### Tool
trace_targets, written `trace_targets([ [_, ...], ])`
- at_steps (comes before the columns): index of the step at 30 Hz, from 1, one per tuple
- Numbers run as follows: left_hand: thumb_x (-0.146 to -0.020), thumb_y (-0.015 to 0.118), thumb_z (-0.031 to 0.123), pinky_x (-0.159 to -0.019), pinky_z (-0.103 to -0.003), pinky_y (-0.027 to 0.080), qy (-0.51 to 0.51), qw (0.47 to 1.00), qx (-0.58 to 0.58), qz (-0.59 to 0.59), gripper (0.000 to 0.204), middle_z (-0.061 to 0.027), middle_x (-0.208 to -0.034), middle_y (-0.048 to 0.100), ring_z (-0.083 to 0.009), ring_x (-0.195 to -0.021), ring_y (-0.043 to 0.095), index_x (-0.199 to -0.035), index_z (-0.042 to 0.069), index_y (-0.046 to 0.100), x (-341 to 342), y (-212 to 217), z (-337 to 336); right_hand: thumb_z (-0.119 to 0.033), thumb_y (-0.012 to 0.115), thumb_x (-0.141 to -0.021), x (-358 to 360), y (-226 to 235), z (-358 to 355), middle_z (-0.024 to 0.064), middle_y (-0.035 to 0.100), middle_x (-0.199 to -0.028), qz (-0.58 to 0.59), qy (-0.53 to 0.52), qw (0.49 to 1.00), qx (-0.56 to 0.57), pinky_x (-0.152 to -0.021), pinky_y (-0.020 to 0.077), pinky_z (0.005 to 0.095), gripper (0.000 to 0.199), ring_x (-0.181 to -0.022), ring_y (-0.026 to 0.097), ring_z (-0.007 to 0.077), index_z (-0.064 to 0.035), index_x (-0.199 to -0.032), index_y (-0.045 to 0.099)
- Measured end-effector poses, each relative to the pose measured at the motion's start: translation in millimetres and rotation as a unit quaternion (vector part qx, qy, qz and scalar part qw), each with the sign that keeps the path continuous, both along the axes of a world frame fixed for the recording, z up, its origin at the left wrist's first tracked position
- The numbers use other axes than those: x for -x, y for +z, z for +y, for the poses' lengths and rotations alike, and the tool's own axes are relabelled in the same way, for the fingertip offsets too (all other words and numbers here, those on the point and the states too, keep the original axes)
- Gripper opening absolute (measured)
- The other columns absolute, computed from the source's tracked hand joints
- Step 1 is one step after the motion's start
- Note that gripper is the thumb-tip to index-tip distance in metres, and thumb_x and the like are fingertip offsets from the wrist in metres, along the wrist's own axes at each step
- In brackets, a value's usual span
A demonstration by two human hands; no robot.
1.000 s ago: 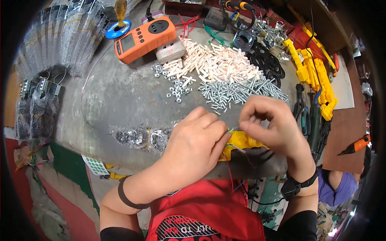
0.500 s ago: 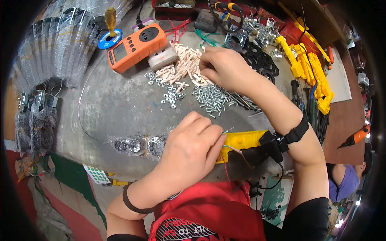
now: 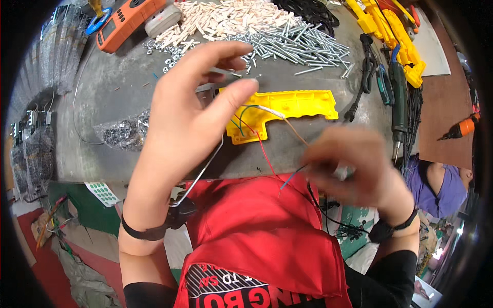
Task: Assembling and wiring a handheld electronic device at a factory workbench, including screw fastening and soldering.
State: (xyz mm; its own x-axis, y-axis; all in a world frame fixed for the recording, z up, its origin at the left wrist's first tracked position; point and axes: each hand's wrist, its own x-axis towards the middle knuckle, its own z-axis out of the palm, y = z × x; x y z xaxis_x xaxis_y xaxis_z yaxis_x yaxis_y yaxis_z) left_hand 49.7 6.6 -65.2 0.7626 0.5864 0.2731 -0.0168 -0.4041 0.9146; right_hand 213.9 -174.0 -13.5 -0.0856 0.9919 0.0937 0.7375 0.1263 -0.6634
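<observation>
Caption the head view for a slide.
Left hand lifted over a yellow plastic housing with coloured wires; blurred right hand near them.

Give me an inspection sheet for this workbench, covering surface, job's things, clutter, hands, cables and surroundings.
Surface: grey bench top, scuffed.
Job's things: yellow plastic housing lying flat, coloured wires trailing from it.
Clutter: pile of long screws, white plastic pegs, nuts, orange meter, bagged metal parts.
Hands: left hand raised over the housing, thumb and finger apart; right hand blurred, at the wire ends.
Cables: black lead hanging below the edge.
Surroundings: more yellow housings, pliers, another person at right.
</observation>
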Motion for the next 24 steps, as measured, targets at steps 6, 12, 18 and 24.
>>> trace_targets([
  [6, -0.082, 0.066, 0.004, -0.091, -0.031, 0.047, 0.056, 0.997, -0.033, -0.029, 0.032, -0.0104, -0.11, 0.065, -0.0183, -0.105, 0.06, -0.112, -0.003, 0.064, 17.2, 34.9, -10.7, -0.013, 0.064, -0.071, 32.1, -26.9, -19.4, 0.0041, 0.053, -0.078, -0.159, 0.047, 0.971, -0.174, -0.054, 0.0484, 0.0291, 0.024, -0.069, 0.058, 0.0192, -0.0089, -0.095, 0.062],
  [12, -0.072, 0.069, -0.003, -0.073, -0.031, 0.047, 0.104, 0.986, -0.122, 0.047, 0.031, -0.0075, -0.09, 0.058, -0.0178, -0.077, 0.056, -0.103, -0.002, 0.068, 44.4, 58.5, -65.4, -0.005, 0.074, -0.071, 0.4, -21.8, -2.1, 0.0068, 0.06, -0.08, -0.133, -0.047, 0.954, -0.266, -0.056, 0.0491, 0.0334, 0.021, -0.066, 0.06, 0.0232, -0.0047, -0.092, 0.068],
  [18, -0.069, 0.076, 0.0, -0.061, -0.035, 0.046, 0.057, 0.987, -0.141, 0.045, 0.035, -0.0131, -0.085, 0.054, -0.0279, -0.071, 0.057, -0.103, -0.001, 0.066, -4.5, 21.1, -95.4, -0.006, 0.071, -0.083, 12.2, -13.0, -0.2, 0.0084, 0.059, -0.077, 0.139, -0.096, 0.972, -0.166, -0.056, 0.0461, 0.0314, 0.007, -0.062, 0.057, 0.0195, -0.0032, -0.088, 0.066],
  [24, -0.07, 0.075, 0.001, -0.058, -0.039, 0.047, 0.101, 0.95, -0.296, 0.017, 0.022, -0.0097, -0.076, 0.054, -0.0289, -0.068, 0.059, -0.089, 0.004, 0.067, -13.9, -5.2, -93.6, -0.007, 0.067, -0.083, 4.3, -17.9, -7.4, 0.0131, 0.059, -0.079, 0.177, -0.164, 0.965, -0.101, -0.062, 0.0467, 0.034, 0.011, -0.069, 0.06, 0.0261, -0.0002, -0.089, 0.06],
])
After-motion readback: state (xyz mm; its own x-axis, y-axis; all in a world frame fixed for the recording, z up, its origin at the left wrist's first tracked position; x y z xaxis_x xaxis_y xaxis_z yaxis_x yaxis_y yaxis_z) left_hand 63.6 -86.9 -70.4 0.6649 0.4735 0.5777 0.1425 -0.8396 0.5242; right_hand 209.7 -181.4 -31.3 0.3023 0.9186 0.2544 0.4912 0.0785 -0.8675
